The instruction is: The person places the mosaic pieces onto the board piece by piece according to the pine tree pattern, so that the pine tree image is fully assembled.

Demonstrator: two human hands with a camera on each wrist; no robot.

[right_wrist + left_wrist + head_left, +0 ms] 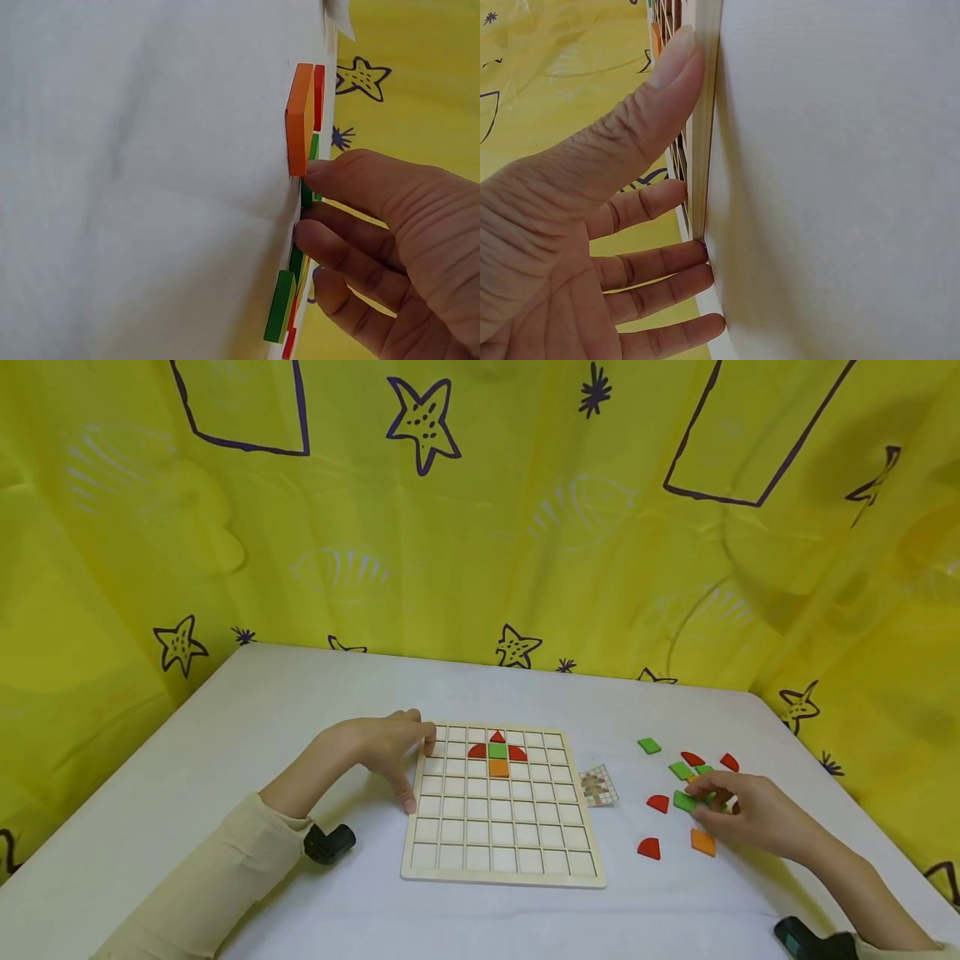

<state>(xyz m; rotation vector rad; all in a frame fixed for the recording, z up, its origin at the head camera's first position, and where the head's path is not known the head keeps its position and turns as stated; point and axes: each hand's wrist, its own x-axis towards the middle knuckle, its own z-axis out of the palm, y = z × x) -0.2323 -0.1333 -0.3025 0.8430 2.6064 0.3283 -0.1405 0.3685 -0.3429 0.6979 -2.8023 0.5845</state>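
Observation:
A wooden grid board lies on the table. On its upper rows sit a red triangle, a green square, an orange square and two red quarter-circles. My left hand rests at the board's left edge, thumb lower down and fingers near the upper corner, as the left wrist view also shows. To the right, my right hand pinches a green square tile between thumb and finger, low at the table. Beside its thumb lies an orange tile.
Scattered around the right hand are several tiles, among them red quarter-circles, a green tile and an orange tile. A small printed pattern card lies against the board's right side. Behind the white table hangs a yellow curtain.

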